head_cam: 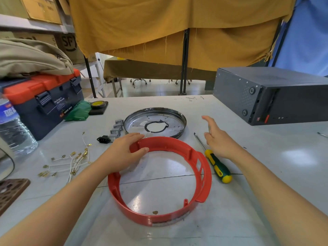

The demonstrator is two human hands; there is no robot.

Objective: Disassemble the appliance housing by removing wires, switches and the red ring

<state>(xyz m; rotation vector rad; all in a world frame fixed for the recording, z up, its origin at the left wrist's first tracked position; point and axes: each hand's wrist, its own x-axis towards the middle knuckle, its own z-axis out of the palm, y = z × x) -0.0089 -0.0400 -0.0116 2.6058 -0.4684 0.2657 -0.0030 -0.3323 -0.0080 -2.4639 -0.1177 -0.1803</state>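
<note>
Red ring (204, 167) on table (257, 174): light, stiff plastic, likely slightly springy; best gripped at rim, 10 o'clock, where left hand (124, 153) holds. Right hand (218, 137) released, fingers spread.

Bright, sharp wide-angle view; glare on table (266, 174).

Both forearms were bare from the bottom edge of the view up to the wrists, with no sleeve showing. The left hand (124, 150) and the right hand (219, 139) wore no gloves, rings, watch or bands. Fingernails were short and unpainted.
</note>
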